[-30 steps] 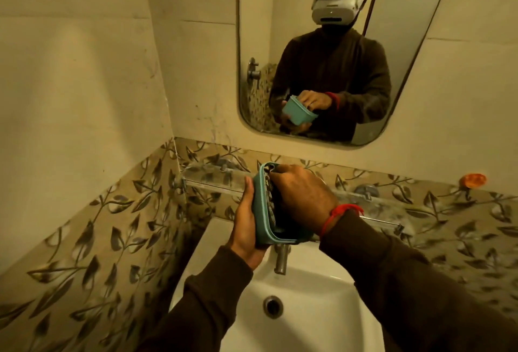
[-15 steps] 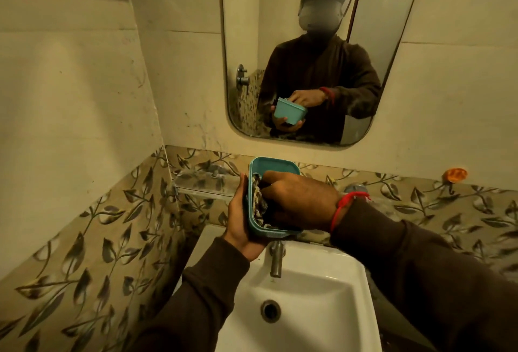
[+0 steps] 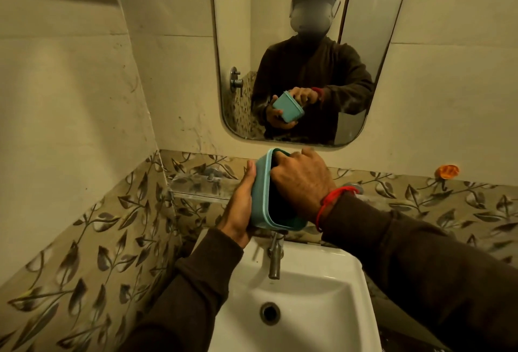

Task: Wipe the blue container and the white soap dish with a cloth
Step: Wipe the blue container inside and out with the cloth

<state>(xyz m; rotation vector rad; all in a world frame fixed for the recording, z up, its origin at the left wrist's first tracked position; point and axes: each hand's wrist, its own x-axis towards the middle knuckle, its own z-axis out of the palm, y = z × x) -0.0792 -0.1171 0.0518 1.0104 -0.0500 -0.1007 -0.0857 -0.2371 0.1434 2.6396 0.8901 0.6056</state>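
Observation:
The blue container [image 3: 262,191] is held on its side above the sink tap, its opening turned to the right. My left hand [image 3: 238,208] grips its base and left wall from outside. My right hand [image 3: 301,180], with a red thread at the wrist, has its fingers curled inside the container. The cloth was visible inside earlier; now my right hand hides it. The white soap dish is not in view.
A white sink [image 3: 308,295] with a metal tap [image 3: 274,259] lies right below. A glass shelf [image 3: 196,186] sticks out of the leaf-patterned tiles at left. A mirror [image 3: 244,43] hangs above. An orange object [image 3: 447,170] sits on the tile ledge at right.
My right hand has pushed deeper into the container and now covers the cloth. The container has tipped back on edge after facing me more openly.

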